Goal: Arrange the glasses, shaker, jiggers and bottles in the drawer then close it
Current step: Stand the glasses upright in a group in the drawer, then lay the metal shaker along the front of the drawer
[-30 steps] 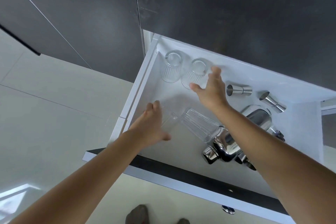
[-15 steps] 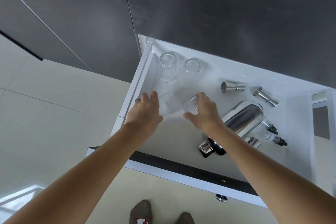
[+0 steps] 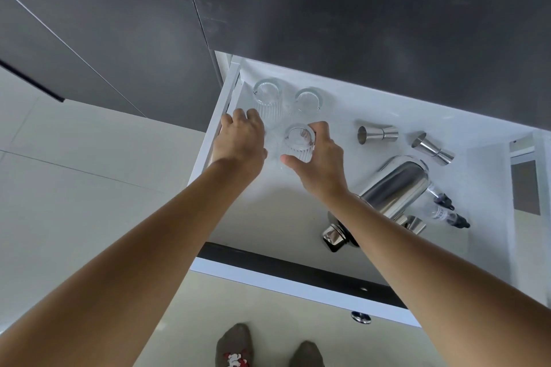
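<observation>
The white drawer (image 3: 298,272) stands pulled out. Two ribbed glasses (image 3: 268,98) (image 3: 307,101) stand side by side in its back left corner. My right hand (image 3: 322,164) grips a third ribbed glass (image 3: 298,143) just in front of them. To its left, my left hand (image 3: 241,137) is curled over a fourth glass (image 3: 272,143), which is mostly hidden. Two steel jiggers (image 3: 377,134) (image 3: 432,148) lie at the back right. The steel shaker (image 3: 396,188) lies on its side under my right forearm. Two dropper bottles (image 3: 444,201) (image 3: 450,216) lie beside it.
Dark cabinet fronts (image 3: 328,9) rise above the drawer. The drawer's knob (image 3: 360,316) sticks out at the front. My socked feet (image 3: 235,348) stand on the pale tiled floor below. A small steel cap (image 3: 416,223) lies by the shaker.
Both hands took hold of the two glasses at the drawer's middle and carried them toward the back left, close to the standing pair.
</observation>
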